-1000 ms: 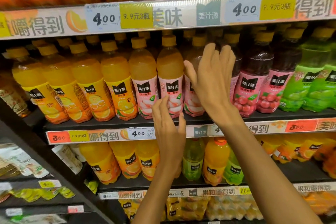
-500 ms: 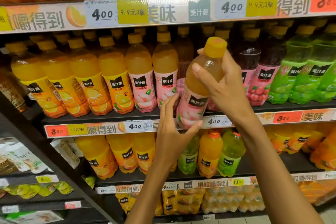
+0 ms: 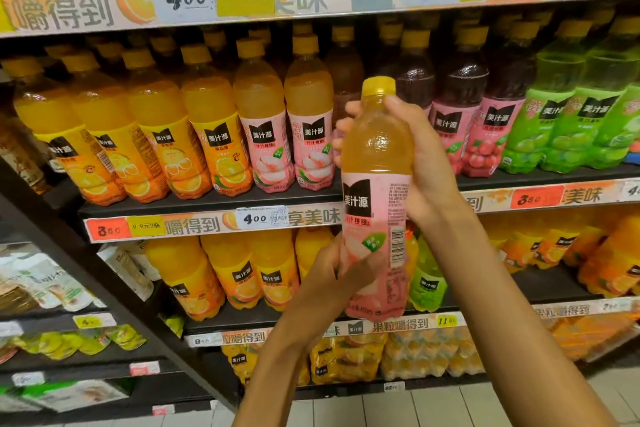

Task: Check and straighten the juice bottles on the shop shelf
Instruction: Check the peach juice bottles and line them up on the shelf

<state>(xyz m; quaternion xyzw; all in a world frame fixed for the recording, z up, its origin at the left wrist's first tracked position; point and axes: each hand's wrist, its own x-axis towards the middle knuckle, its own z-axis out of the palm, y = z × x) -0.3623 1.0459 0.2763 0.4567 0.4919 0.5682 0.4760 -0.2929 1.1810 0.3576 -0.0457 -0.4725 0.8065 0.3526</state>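
A peach juice bottle [image 3: 375,204] with a pink label and yellow cap stands upright in the air in front of the middle shelf [image 3: 207,203]. My right hand [image 3: 420,159] grips its upper body from the right, fingers wrapped around the neck. My left hand [image 3: 337,274] holds its lower part from the left, thumb across the label. Two more peach bottles [image 3: 287,135] stand on the shelf just left of the gap it came from.
Orange juice bottles [image 3: 138,135] fill the shelf's left, dark red bottles [image 3: 467,114] and green ones [image 3: 571,114] the right. Price strips run along each shelf edge. A lower shelf holds more orange and green bottles [image 3: 242,270]. A side rack of snack packets [image 3: 41,281] is at left.
My right hand pulled the peach bottle off the shelf and brought it toward me, now upright. My left hand rose from below and took hold of its lower part.
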